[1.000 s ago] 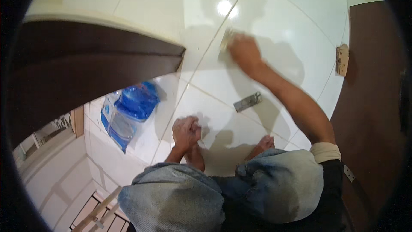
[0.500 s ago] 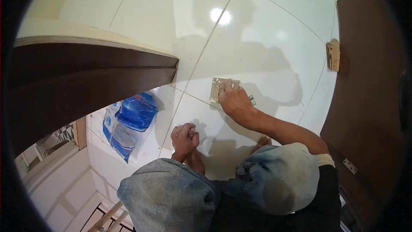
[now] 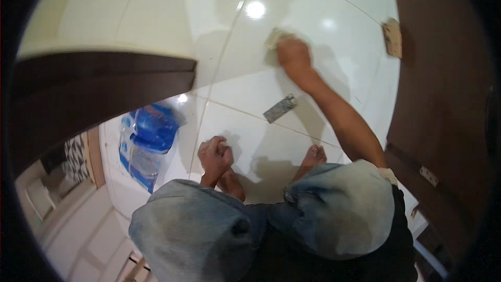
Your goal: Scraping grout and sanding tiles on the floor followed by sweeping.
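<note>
My right hand reaches out over the white floor tiles, its fingers closed on a flat greenish rectangular piece. Motion smears both, so the piece's exact kind cannot be told. Nearer to me, a small grey speckled oblong strip lies across a grout line, apart from that hand. My left hand is curled up beside my left foot, with pale residue on its fingers. What it holds, if anything, is hidden.
A blue and clear plastic bag lies on the floor at left, beside the end of a dark brown door or frame. At right stands another dark brown panel, with a torn cardboard piece at its edge. My right foot is close by.
My right hand has slid farther away across the tiles with the greenish piece. The grey strip, mostly covered before, now lies uncovered. My left hand stays curled; the whole view has shifted slightly.
</note>
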Action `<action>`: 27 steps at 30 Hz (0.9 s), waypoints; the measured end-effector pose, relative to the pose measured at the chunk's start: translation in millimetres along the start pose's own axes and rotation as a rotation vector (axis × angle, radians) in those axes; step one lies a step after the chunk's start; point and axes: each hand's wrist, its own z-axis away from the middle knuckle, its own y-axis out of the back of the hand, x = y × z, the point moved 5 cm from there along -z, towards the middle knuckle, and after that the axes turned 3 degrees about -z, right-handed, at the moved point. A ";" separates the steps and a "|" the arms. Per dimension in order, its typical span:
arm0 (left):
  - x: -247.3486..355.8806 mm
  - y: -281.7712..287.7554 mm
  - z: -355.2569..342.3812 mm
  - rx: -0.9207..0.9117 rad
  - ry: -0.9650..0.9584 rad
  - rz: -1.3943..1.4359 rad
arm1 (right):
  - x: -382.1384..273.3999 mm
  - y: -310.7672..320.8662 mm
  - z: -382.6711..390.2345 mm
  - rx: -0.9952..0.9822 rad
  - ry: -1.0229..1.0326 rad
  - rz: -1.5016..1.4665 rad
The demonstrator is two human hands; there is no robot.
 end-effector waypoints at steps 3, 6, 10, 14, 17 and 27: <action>-23.3 10.1 16.8 -0.002 0.143 -0.034 | -80.0 -57.2 63.9 0.311 0.183 0.302; -17.1 14.4 13.2 -0.016 0.126 -0.049 | -47.7 -37.0 84.2 0.589 0.151 0.373; -5.6 1.9 8.3 -0.026 0.076 0.023 | 85.8 9.3 77.8 0.416 -0.297 0.138; -25.2 2.8 17.9 -0.094 0.179 -0.011 | 35.2 -45.4 171.5 0.400 -0.044 0.194; -16.9 -0.5 14.3 -0.109 0.192 -0.012 | 105.9 -52.5 225.2 0.490 -0.117 -0.136; -15.0 -5.7 12.1 -0.067 0.103 -0.029 | 270.4 16.9 216.5 0.498 -0.497 0.064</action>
